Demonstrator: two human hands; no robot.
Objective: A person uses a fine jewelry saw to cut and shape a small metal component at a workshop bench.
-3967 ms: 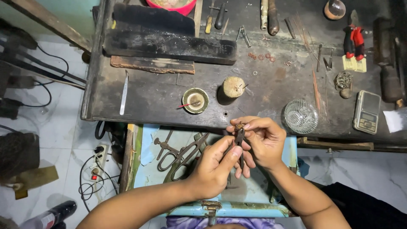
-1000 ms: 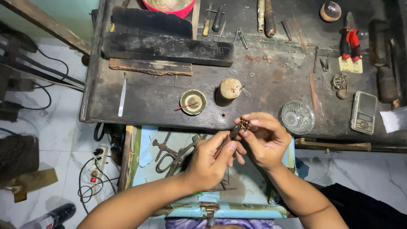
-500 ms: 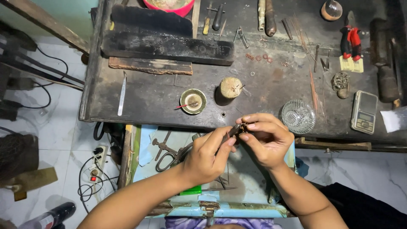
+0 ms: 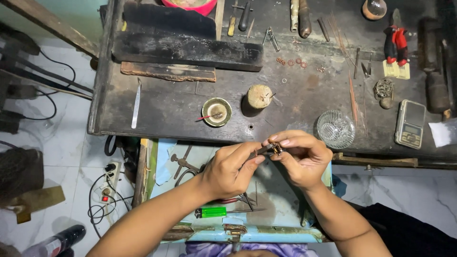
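Both hands meet over the open drawer [image 4: 285,223] just below the bench [image 4: 157,109] edge: the left hand [image 4: 228,169] is curled shut around a thin dark tool [image 4: 259,151] whose tip points toward 2 o'clock, and the right hand [image 4: 302,157] pinches a tiny metal piece [image 4: 276,149] between thumb and fingertips, tool tip touching it. The glass dish [image 4: 335,128] sits near the right hand at 1 o'clock, the cork stump [image 4: 259,96] at about 11 from the piece with the little brass cup [image 4: 216,112] just at its 8. A green lighter [image 4: 210,212] lies in the drawer at 7 o'clock of the left hand, and the pocket scale [image 4: 410,123] is well off at 2.
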